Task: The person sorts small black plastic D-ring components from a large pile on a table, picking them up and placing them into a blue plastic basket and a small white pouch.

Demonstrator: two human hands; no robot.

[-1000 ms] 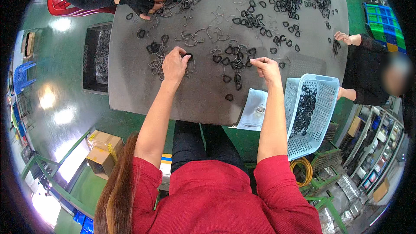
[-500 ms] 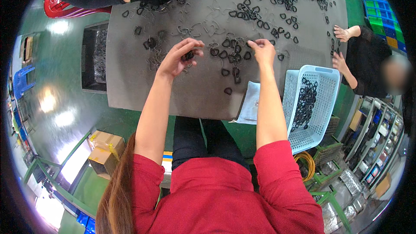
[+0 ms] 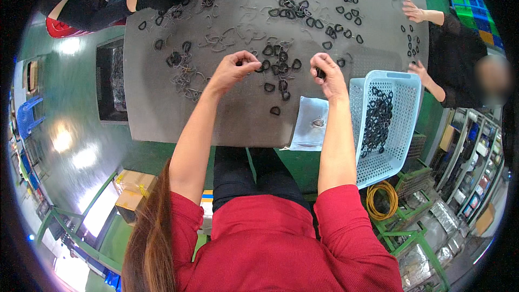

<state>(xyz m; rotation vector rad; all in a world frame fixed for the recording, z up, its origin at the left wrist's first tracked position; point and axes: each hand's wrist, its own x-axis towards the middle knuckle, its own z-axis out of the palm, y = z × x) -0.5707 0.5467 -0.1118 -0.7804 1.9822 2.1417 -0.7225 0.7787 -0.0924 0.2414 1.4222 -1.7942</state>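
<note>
Bare L hand (image 3: pixel 231 73) over flat grey tabletop (image 3: pixel 162 116), thumb + fingertips close tog. at L edge of central cluster of small black D-shaped rings (image 3: pixel 282 69) mixed w/ thin bent grey wire pcs; can't tell if it grips one. Bare R hand (image 3: pixel 331 75) just R of cluster, fingers curled round small black pc (image 3: pixel 320 73), shape mostly hidden. Light-blue perforated plastic basket (image 3: pixel 401 124) R of R forearm w/ black rings inside, light-blue flat pouch (image 3: pixel 309 111) at near table edge, L of same forearm.
</note>
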